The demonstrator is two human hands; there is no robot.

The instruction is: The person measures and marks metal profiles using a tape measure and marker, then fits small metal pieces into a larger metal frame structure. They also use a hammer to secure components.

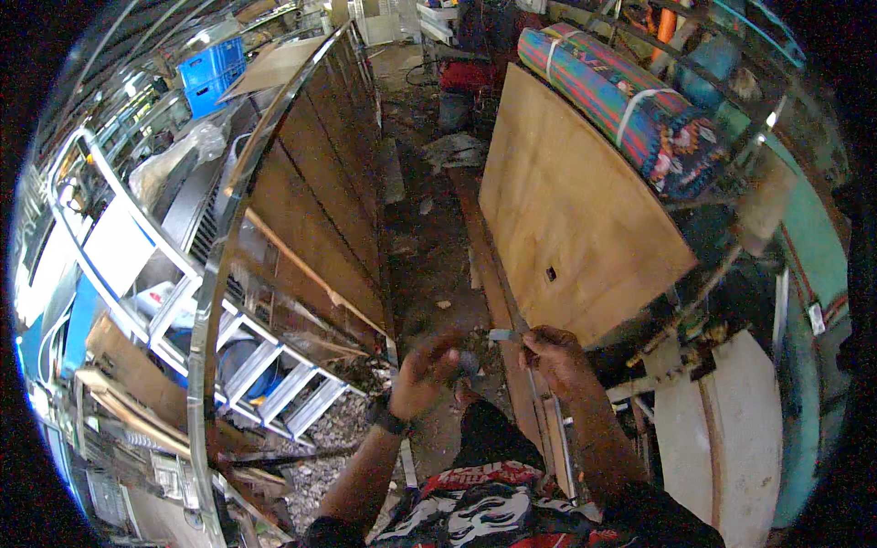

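Observation:
My left hand (423, 376), with a dark band on its wrist, is raised in front of my body with its fingers curled. At its fingertips is a small dark grey rounded thing (469, 363), too blurred to name. To the right, my right hand (555, 358) pinches a small flat light grey piece (500, 335), which sticks out toward the left hand. The two hands are apart. Just beyond the right hand leans a plywood panel (585, 210) with a small rectangular hole in it.
A long wooden panel with a metal edge (311, 183) stands on the left, an aluminium ladder (251, 365) beside it. Blue crates (212, 73) sit at far left. A rolled colourful mat (621, 100) lies above the plywood. Between the panels runs a narrow dirt passage (429, 247) with debris.

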